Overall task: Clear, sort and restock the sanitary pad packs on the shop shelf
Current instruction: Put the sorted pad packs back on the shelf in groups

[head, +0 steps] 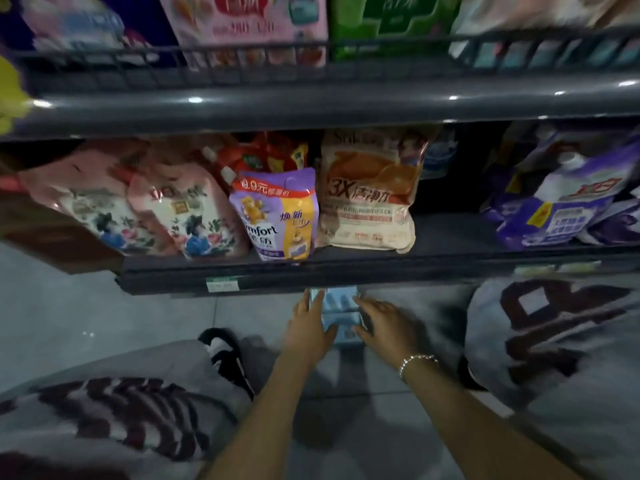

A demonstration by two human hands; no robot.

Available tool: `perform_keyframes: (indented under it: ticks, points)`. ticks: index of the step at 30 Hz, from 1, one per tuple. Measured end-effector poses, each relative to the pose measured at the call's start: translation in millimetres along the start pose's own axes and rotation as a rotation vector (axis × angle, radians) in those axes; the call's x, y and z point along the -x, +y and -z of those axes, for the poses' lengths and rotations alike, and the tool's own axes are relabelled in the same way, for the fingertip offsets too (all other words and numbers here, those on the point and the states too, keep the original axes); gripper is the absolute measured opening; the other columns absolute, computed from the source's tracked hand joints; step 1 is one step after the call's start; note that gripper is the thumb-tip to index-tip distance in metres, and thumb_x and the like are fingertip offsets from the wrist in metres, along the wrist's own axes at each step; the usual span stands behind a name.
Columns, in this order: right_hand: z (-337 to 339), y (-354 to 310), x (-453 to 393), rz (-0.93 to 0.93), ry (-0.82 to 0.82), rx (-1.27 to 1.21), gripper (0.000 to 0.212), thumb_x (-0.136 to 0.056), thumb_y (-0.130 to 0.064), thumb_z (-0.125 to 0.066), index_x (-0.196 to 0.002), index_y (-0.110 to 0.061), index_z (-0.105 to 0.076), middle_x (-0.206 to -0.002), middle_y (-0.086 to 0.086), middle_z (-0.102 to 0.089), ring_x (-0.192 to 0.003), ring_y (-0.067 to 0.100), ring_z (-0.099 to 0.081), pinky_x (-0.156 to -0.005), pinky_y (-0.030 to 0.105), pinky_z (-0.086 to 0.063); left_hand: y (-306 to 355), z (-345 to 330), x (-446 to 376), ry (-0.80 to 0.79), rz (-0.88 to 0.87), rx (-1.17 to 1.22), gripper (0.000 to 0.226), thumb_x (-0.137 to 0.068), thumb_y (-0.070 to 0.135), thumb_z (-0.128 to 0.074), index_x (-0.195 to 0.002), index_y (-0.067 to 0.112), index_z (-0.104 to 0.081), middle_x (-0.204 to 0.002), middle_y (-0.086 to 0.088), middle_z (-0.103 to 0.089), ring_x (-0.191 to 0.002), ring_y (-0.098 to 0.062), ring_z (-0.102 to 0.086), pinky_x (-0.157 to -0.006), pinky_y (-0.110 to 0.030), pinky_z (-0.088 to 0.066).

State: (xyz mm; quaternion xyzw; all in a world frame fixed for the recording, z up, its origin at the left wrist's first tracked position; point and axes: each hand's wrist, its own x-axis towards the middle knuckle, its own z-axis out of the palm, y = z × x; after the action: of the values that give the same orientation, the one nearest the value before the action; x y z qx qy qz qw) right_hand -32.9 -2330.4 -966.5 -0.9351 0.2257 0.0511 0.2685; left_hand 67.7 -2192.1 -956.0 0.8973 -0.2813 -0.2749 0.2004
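A small stack of light blue pad packs [341,311] sits low down, just below the front lip of the dark lower shelf [346,268]. My left hand [310,329] presses flat against the stack's left side with its thumb curled onto the front. My right hand [384,323], a bracelet on its wrist, grips the right side with fingers curled round the packs. The back of the stack is hidden under the shelf edge.
The lower shelf holds refill pouches: pink floral ones [194,216], a purple Comfort pouch [277,216], a beige pouch [367,199] and purple-white bags [568,202]. An upper shelf rail [311,64] fronts larger packs. My knees in patterned grey trousers [554,341] flank my arms; a black-and-white shoe [225,355] rests on the tiled floor.
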Motion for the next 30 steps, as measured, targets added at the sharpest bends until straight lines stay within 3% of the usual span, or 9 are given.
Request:
perform_keyframes:
  ticks: [3,7,11,14,21,25,26,30]
  points:
    - [-21.8,20.9,-15.6,-0.046,-0.117,-0.019,0.063,-0.086,-0.034,-0.069,-0.143,-0.029,-0.042,-0.147,0.0,-0.045,-0.135,0.025,-0.04,-0.11,0.032,-0.033,-22.4,-23.1,-23.6,-0.109,0.009,-0.037,0.081,-0.091,0.032,-0.062,-0.154,0.02,-0.013,-0.162,-0.005,0.001,-0.148,-0.026,-0.009,-0.111,-0.041,-0.031]
    - [-41.3,44.4,-35.2,-0.102,-0.285,-0.107,0.083,-0.082,-0.035,-0.074,-0.151,-0.03,-0.027,-0.161,-0.003,-0.015,-0.147,0.02,-0.018,-0.117,0.038,-0.025,-46.0,-44.4,-45.6,-0.213,0.006,-0.049,0.096,-0.084,0.032,-0.071,-0.154,0.021,-0.006,-0.161,-0.004,0.011,-0.149,-0.024,-0.004,-0.111,-0.039,-0.032]
    - [-58.6,52.2,-54.5,-0.14,-0.402,-0.129,0.114,-0.072,-0.026,-0.083,-0.154,-0.029,-0.003,-0.163,-0.001,0.0,-0.147,0.023,-0.016,-0.117,0.04,-0.026,-55.7,-58.5,-60.2,-0.325,0.051,-0.002,0.122,-0.073,0.027,-0.082,-0.152,0.024,0.011,-0.156,-0.012,0.027,-0.148,-0.033,-0.006,-0.112,-0.038,-0.028]
    - [-64.9,50.8,-63.3,-0.144,-0.471,-0.161,0.126,-0.067,-0.015,-0.086,-0.154,-0.025,0.006,-0.162,0.002,0.003,-0.146,0.022,-0.016,-0.116,0.036,-0.028,-58.1,-65.5,-70.1,-0.356,0.081,0.0,0.126,-0.074,0.02,-0.082,-0.15,0.025,0.019,-0.154,-0.015,0.03,-0.148,-0.035,-0.006,-0.114,-0.041,-0.029]
    - [-81.8,58.5,-72.4,-0.2,-0.485,-0.304,0.123,-0.069,-0.001,-0.082,-0.153,-0.033,0.002,-0.155,0.003,-0.015,-0.131,0.018,-0.036,-0.094,0.029,-0.047,-73.7,-81.7,-79.4,-0.29,0.017,0.211,0.128,-0.069,0.012,-0.085,-0.151,0.023,0.012,-0.158,-0.009,0.004,-0.143,-0.024,-0.024,-0.111,-0.029,-0.029]
    - [-84.5,55.3,-71.8,-0.258,-0.433,-0.509,0.112,-0.074,0.007,-0.076,-0.152,-0.036,-0.008,-0.149,0.003,-0.022,-0.119,0.012,-0.042,-0.082,0.022,-0.054,-77.2,-87.0,-80.5,-0.216,0.027,0.327,0.123,-0.065,0.009,-0.087,-0.153,0.02,-0.001,-0.155,-0.005,-0.016,-0.13,-0.009,-0.034,-0.093,-0.003,-0.031]
    - [-84.6,54.8,-70.6,-0.256,-0.428,-0.518,0.109,-0.074,0.008,-0.076,-0.152,-0.033,-0.01,-0.148,0.003,-0.023,-0.118,0.012,-0.042,-0.082,0.018,-0.052,-77.2,-88.3,-79.3,-0.201,0.039,0.349,0.122,-0.065,0.01,-0.088,-0.153,0.02,-0.004,-0.153,-0.004,-0.021,-0.128,-0.008,-0.035,-0.09,-0.002,-0.031]
    - [-78.1,56.3,-63.8,-0.246,-0.414,-0.476,0.103,-0.074,-0.001,-0.079,-0.152,-0.03,-0.018,-0.145,0.004,-0.034,-0.12,0.016,-0.047,-0.093,0.028,-0.05,-76.2,-88.0,-71.4,-0.166,0.107,0.462,0.114,-0.063,0.012,-0.088,-0.151,0.026,-0.017,-0.144,-0.003,-0.037,-0.129,-0.021,-0.045,-0.104,-0.035,-0.044]
